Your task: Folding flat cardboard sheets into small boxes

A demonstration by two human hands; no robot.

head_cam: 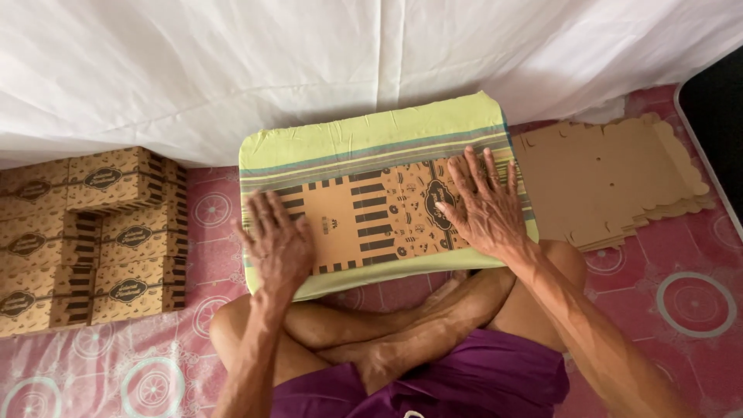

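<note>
Both hands flat, fingers spread: left hand [277, 241] and right hand [484, 203] pressing printed box blank [371, 217] between them on green cushion [364, 139]. Tip, I'd say: keep palms firm, crease along scored lines. Spare blanks [611, 182] just right of right hand.

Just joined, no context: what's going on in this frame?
A person sits cross-legged on a pink patterned mat, both hands pressed flat on a printed flat carton lying on a green cushion. Left hand rests on its left end, right hand on its right part. A stack of plain flat cartons lies to the right; assembled boxes are piled to the left. A white sheet hangs behind.
</note>
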